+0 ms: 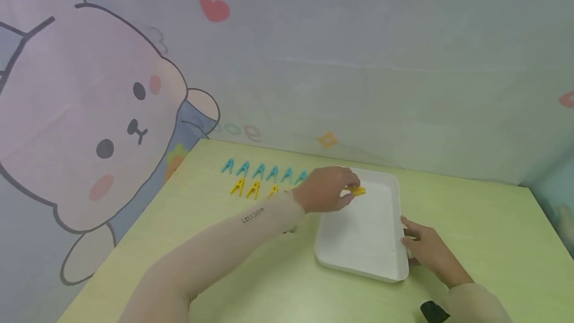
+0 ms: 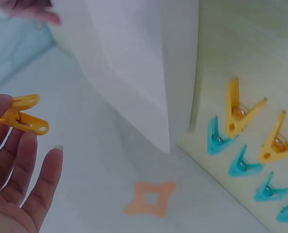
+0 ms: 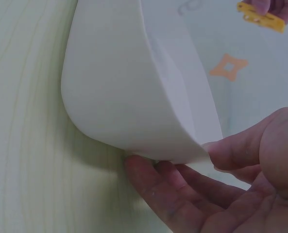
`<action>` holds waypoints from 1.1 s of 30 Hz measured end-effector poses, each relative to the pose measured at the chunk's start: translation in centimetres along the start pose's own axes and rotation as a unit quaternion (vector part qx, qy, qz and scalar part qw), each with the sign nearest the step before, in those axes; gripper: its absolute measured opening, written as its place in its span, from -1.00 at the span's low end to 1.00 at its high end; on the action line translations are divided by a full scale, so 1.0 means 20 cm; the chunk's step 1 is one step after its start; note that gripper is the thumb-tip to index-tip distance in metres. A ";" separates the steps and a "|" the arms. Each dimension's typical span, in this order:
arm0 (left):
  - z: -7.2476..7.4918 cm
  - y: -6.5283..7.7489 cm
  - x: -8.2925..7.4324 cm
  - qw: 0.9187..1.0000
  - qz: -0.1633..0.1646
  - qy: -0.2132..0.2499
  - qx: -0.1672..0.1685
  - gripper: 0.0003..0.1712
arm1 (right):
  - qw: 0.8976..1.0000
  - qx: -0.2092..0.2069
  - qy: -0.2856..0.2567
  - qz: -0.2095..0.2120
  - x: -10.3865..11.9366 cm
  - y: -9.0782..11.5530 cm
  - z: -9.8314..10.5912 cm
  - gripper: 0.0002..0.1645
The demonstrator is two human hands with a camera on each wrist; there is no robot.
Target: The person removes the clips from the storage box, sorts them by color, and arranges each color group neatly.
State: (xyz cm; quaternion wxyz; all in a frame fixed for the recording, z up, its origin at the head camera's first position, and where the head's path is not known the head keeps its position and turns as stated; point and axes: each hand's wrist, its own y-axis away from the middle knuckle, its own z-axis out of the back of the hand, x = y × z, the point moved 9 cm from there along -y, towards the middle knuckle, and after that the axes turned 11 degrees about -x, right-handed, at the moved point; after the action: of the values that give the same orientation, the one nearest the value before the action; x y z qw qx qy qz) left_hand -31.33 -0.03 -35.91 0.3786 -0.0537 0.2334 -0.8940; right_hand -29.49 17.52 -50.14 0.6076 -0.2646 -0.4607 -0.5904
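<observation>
My left hand (image 1: 325, 191) pinches a yellow clothespin (image 1: 358, 191) between thumb and fingers, over the far part of a white tray (image 1: 358, 248). In the left wrist view the clothespin (image 2: 25, 116) shows its two prongs pointing away from the fingers. My right hand (image 1: 428, 250) grips the tray's right side. The right wrist view has the thumb on the rim and the fingers beneath the tray wall (image 3: 119, 97). The tray's inside shows bare white in the head view.
Left of the tray, a row of several blue clothespins (image 1: 259, 171) lies behind a row of yellow clothespins (image 1: 253, 190); the left arm partly covers the yellow row. A dark object (image 1: 434, 311) is at the bottom right. A printed cloth (image 1: 381, 88) hangs behind the table (image 1: 484, 243).
</observation>
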 end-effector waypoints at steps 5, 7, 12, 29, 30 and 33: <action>0.17 0.04 0.22 0.993 0.086 0.020 -0.076 -0.75 | 1.000 0.002 -0.006 0.006 0.00 0.00 0.00 -0.32; 0.23 0.08 0.34 0.985 0.131 0.041 -0.106 -0.74 | 1.000 0.003 -0.004 0.006 0.00 -0.01 0.00 -0.32; 0.32 0.24 0.63 0.957 0.233 0.054 -0.163 -0.70 | 1.000 0.008 0.005 0.006 -0.02 -0.02 0.00 -0.32; 0.30 0.90 1.27 0.888 0.433 -0.025 -0.154 -0.66 | 1.000 0.013 -0.010 0.009 -0.03 0.01 0.03 -0.28; 0.29 0.92 1.29 0.886 0.440 -0.029 -0.145 -0.65 | 1.000 0.012 -0.011 0.010 -0.03 0.01 0.04 -0.28; 0.26 1.00 1.32 0.879 0.462 -0.043 -0.108 -0.64 | 1.000 0.007 -0.004 0.011 -0.03 0.02 0.05 -0.29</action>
State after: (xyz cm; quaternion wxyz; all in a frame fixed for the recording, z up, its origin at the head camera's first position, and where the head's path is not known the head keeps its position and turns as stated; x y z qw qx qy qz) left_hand -35.55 -32.52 -42.61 0.7504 -0.0190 0.3097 -0.5836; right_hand -29.26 18.71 -50.15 0.6144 -0.2677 -0.4644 -0.5789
